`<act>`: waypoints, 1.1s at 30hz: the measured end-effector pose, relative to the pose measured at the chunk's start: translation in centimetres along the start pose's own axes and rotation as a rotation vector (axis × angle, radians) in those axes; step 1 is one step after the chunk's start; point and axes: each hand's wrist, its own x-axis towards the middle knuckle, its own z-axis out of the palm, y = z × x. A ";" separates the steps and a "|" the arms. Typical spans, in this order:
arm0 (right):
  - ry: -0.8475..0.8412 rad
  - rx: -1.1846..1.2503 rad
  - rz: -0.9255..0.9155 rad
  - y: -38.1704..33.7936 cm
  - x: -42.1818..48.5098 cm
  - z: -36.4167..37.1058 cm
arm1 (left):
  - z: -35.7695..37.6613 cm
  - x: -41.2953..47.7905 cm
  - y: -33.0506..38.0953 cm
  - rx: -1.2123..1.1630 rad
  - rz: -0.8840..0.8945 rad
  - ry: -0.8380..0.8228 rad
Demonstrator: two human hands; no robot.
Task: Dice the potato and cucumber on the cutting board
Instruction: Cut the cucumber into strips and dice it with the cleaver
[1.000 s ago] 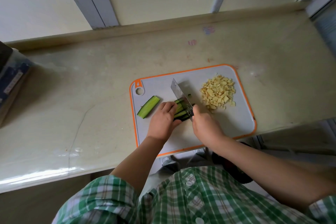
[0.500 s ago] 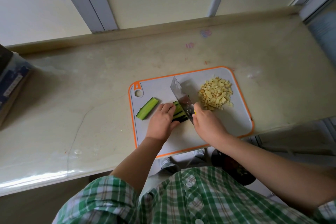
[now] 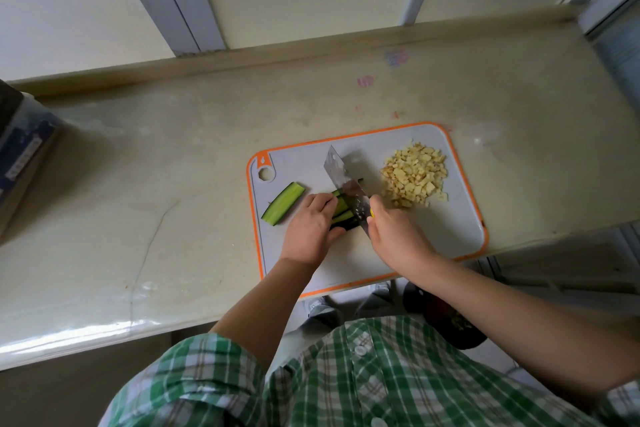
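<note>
A grey cutting board (image 3: 450, 239) with an orange rim lies on the counter. Diced potato (image 3: 414, 177) is heaped at its far right. My left hand (image 3: 310, 229) holds down a bundle of cucumber strips (image 3: 341, 213), fingers curled over their left ends. My right hand (image 3: 394, 239) grips the handle of a cleaver (image 3: 343, 184), whose blade stands across the strips just right of my left fingers. One separate cucumber piece (image 3: 283, 203) lies at the board's left side, cut face up.
The pale stone counter (image 3: 173, 184) runs left and right of the board, with its front edge near my body. A dark blue box (image 3: 20, 156) stands at the far left. A raised ledge and window frame close off the back.
The cleaver blade has shifted slightly along the cucumber strips towards my left fingers. Both hands stay in place on the board; the view has moved a little.
</note>
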 end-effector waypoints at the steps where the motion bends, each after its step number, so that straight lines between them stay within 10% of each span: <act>1: -0.003 -0.013 0.002 0.0 0.1 0.1 | 0.0 0.0 0.0 -0.002 0.000 0.000; 33: -0.030 -0.074 0.048 -0.6 -0.8 0.8 | -0.2 0.1 0.1 -0.016 0.005 0.001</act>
